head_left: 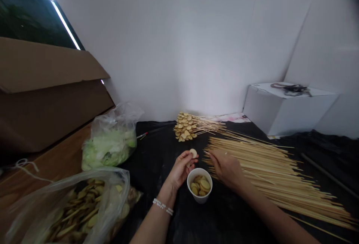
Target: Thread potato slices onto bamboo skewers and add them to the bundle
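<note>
My left hand [181, 167] is closed, pinching a pale round potato slice [193, 153] between thumb and fingers, above the rim of a white paper cup [200, 199]. More potato slices [201, 185] lie inside the cup. To the right, my right hand [227, 167] is closed at the near-left ends of a wide spread of bamboo skewers [269, 173]. Its thumb and forefinger pinch a thin skewer tip, and the rest of that skewer blends with the pile. Behind the hands lies a heap of threaded skewers [185, 126], their ends covered with slices.
At front left is an open plastic bag [117, 184] of potato slices, with a bag of pale green vegetable [109, 148] behind it. A cardboard box [50, 105] stands far left. A white box [280, 107] with dark cords stands at back right. Black sheeting [157, 143] covers the table.
</note>
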